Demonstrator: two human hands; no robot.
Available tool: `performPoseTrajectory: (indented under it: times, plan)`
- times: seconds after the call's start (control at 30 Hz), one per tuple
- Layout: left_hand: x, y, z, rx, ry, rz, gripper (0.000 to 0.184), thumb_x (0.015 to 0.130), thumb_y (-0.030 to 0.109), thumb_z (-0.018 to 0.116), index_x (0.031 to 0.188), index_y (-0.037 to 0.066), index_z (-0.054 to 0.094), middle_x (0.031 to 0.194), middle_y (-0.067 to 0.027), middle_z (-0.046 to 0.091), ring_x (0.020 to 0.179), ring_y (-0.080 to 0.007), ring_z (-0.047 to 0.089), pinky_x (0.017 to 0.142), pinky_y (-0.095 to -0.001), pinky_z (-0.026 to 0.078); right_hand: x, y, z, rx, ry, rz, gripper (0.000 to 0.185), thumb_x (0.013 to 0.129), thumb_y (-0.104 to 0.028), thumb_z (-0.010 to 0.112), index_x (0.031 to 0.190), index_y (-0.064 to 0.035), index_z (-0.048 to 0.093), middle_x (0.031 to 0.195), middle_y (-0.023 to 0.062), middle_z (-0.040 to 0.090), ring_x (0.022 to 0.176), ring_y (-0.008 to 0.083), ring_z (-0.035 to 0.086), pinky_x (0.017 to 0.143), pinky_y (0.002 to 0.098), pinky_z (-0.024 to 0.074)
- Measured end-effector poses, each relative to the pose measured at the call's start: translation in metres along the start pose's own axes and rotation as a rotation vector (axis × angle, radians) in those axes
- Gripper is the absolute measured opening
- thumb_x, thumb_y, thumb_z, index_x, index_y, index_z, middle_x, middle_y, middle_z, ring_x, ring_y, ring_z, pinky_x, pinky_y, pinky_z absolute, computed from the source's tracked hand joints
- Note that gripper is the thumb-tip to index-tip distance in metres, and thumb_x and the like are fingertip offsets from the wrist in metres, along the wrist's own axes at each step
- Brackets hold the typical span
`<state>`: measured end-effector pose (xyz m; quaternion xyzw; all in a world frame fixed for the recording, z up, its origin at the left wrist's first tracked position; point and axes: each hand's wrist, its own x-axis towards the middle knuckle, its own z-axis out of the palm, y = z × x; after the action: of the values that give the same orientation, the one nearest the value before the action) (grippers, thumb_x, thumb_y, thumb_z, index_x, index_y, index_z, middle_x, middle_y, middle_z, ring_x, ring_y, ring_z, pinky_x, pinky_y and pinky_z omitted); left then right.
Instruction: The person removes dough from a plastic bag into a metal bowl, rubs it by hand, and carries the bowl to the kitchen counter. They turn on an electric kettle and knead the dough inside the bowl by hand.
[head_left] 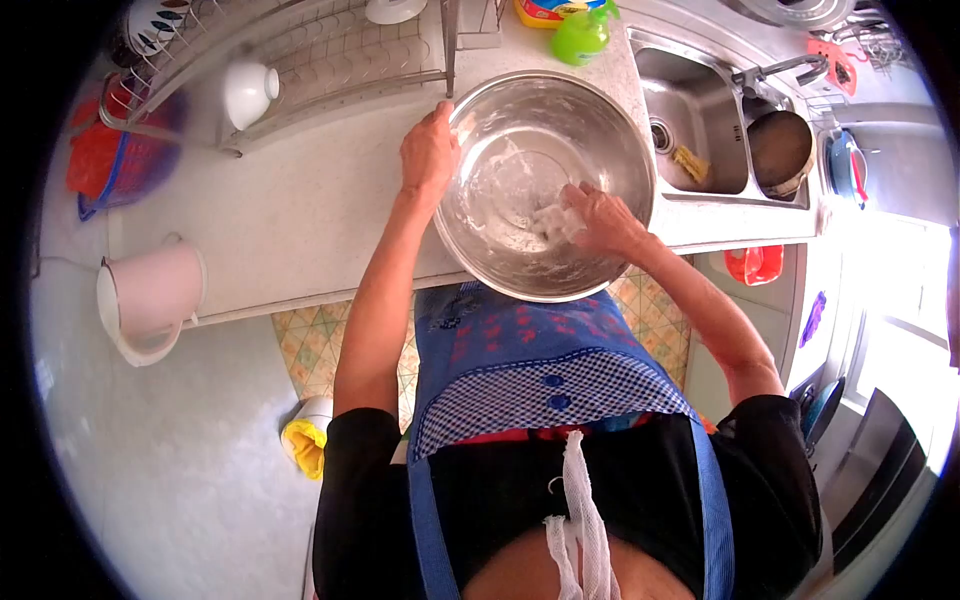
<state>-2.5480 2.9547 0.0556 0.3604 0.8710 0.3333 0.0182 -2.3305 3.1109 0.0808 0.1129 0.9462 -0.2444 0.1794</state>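
A large stainless steel bowl (pixel 612 130) stands on the counter in front of my body, with white, floury smears on its floor and walls. My left hand (pixel 430 152) is closed on the bowl's left rim. Inside the bowl, toward its right side, my right hand (pixel 603 222) has its fingers curled round a soft whitish clump of dough (pixel 553 222). Part of that clump is hidden under the fingers, and the hand is slightly blurred.
Behind the bowl stand a wire dish rack (pixel 350 80) with a white cup (pixel 250 93) and a green bottle (pixel 580 38). A steel sink (pixel 690 100) holding a yellow sponge (pixel 691 163) lies to the right. At the left are a pink kettle (pixel 155 290) and a blue-and-red basket (pixel 122 170).
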Motion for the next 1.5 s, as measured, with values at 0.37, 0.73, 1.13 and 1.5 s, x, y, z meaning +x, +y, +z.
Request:
performPoseTrajectory:
  times: [0.37,0.73,1.13,1.5]
  plan:
    - [-0.003,0.007,-0.005,-0.029,0.017,-0.021,0.027,0.075,0.002,0.059,0.101,0.003,0.05,0.088,-0.0195,0.061,0.083,-0.0376,0.058,0.069,-0.0427,0.047,0.026,-0.013,0.078,0.054,0.035,-0.214,0.028,0.086,-0.022,0.046,0.108,-0.005,0.046,0.096,0.0211,0.057,0.084,0.0358,0.059,0.072,0.0447,0.0476]
    - [0.0,0.002,0.0,-0.005,0.007,-0.007,0.031,0.074,0.001,0.059,0.104,0.001,0.05,0.092,-0.0194,0.061,0.086,-0.0363,0.058,0.072,-0.0425,0.047,0.013,-0.015,0.033,-0.103,0.255,-0.097,0.063,0.067,-0.032,0.069,0.121,-0.0142,0.042,0.107,0.022,0.045,0.096,0.0398,0.049,0.076,0.05,0.0437]
    - [-0.003,0.005,-0.001,-0.029,-0.001,-0.024,0.032,0.072,0.0,0.059,0.103,0.002,0.05,0.09,-0.0184,0.06,0.083,-0.0372,0.058,0.07,-0.0428,0.047,0.041,-0.051,0.066,0.249,0.312,-0.218,0.034,0.072,-0.016,0.063,0.101,-0.0053,0.048,0.094,0.0168,0.054,0.082,0.0368,0.056,0.072,0.0426,0.0464]
    - [0.001,0.007,-0.003,-0.029,0.014,0.003,0.029,0.073,0.001,0.058,0.101,0.003,0.051,0.089,-0.02,0.06,0.084,-0.0376,0.058,0.07,-0.0435,0.046,0.074,-0.063,0.078,-0.274,0.257,-0.664,0.018,0.071,-0.011,0.055,0.088,-0.0062,0.053,0.085,0.0096,0.05,0.079,0.026,0.054,0.066,0.0345,0.0486]
